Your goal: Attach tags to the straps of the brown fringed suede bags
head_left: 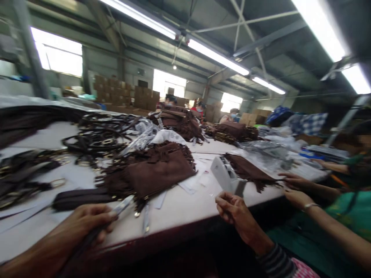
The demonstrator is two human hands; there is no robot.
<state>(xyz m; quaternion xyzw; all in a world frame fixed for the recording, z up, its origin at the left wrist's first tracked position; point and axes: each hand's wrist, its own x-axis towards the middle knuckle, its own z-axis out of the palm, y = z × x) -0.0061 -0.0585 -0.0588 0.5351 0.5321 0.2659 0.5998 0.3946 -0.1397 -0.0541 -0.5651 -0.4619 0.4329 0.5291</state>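
Brown fringed bags [156, 172] blurred, left hand [87, 224] gripping a dark strap, right hand [236, 214] pinching a white tool [227, 177].

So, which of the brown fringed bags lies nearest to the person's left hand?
The big fringed bag in the table's middle, just beyond the left hand; the others lie farther back.

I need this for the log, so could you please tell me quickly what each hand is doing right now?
Left hand: closed around a dark strap at the table edge.
Right hand: fingers pinching a small white tagging tool.
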